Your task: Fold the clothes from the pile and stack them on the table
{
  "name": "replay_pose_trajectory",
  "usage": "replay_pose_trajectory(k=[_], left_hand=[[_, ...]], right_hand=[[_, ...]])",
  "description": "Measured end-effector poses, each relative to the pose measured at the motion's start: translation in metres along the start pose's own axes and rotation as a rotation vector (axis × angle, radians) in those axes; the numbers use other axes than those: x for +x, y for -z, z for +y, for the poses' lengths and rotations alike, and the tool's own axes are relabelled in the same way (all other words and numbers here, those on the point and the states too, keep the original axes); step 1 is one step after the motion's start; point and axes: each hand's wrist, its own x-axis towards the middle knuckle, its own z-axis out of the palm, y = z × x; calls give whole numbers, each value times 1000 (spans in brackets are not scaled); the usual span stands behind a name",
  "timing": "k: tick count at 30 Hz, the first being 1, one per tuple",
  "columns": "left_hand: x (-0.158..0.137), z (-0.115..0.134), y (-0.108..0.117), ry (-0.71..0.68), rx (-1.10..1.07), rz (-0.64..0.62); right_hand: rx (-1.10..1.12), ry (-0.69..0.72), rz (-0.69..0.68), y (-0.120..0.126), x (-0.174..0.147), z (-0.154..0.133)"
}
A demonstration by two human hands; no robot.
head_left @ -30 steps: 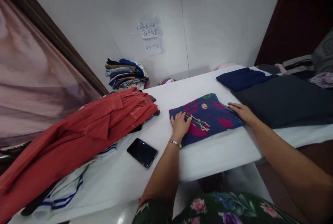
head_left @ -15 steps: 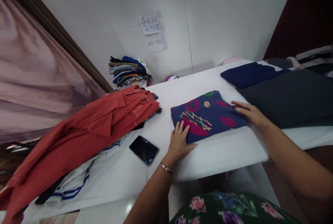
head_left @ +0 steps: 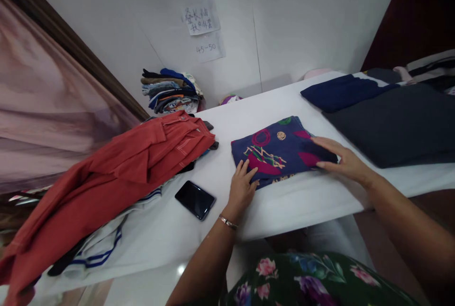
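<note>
A folded dark blue garment (head_left: 272,152) with magenta, green and cream patterns lies on the white-covered table in front of me. My left hand (head_left: 242,180), with a silver bracelet at the wrist, rests on its left front corner with the fingers stretched over the cloth. At the opposite end my right hand (head_left: 336,157) grips the right side, fingers above and thumb toward the front. The front edge there is slightly raised, and a patterned layer shows beneath it. The cloth between the right fingers and thumb is partly hidden.
Red trousers (head_left: 142,159) lie over other clothes on the left, near a black phone (head_left: 195,200). A stack of folded clothes (head_left: 172,92) stands by the wall. Dark grey (head_left: 394,123) and navy garments (head_left: 341,92) lie on the right. Paper signs (head_left: 202,19) hang on the wall.
My right hand has closed on the garment's right side, and its front edge has lifted a little. The left hand stays at the left front corner. The view has shifted slightly.
</note>
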Motion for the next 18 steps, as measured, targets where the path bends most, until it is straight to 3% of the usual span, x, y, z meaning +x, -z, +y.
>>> replay_pose_trajectory(k=[4,11,18], left_hand=[[1,2,0,16,18,-8],[-2,2,2,-21,48,-28],[-8,9,6,-47,125,-91]], right_hand=[[-286,119,-147,-9,-12,-1],[-461,149,-31,4,5,25],[-470,217,-78,-19,5,62]])
